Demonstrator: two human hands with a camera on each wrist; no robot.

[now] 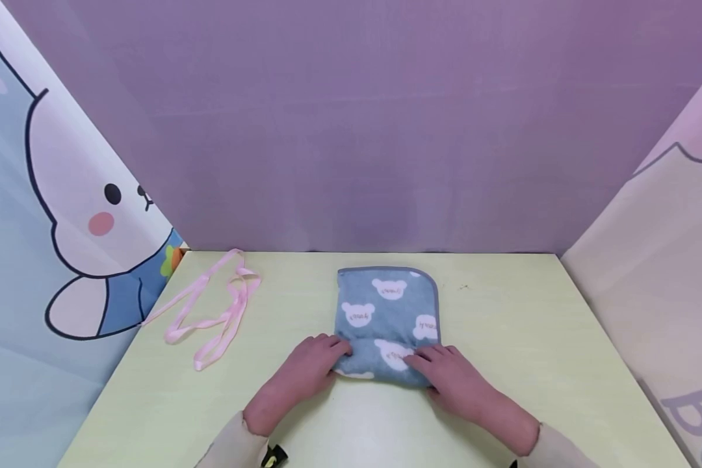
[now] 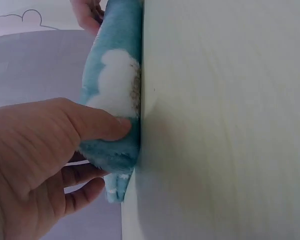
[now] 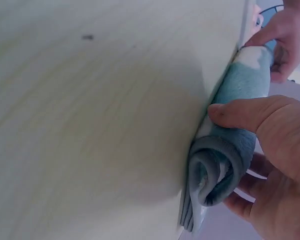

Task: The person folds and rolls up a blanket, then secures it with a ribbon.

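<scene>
A blue fleece blanket (image 1: 386,318) with white bear heads and a dark blue edging lies folded on the table. Its near edge is curled into a thick roll, whose spiral end (image 3: 215,170) shows in the right wrist view. My left hand (image 1: 309,369) holds the left end of this roll, thumb on the near side and fingers over the top. At the other end, my right hand (image 1: 456,383) grips the roll the same way, thumb (image 3: 235,114) against its near side. The flat part of the blanket extends away from both hands.
A tangled pink ribbon (image 1: 231,318) lies on the left of the pale yellow table (image 1: 532,338). A purple backdrop (image 1: 357,130) rises along the far table edge. Printed cloths, one with a cartoon rabbit (image 1: 93,195), flank the table.
</scene>
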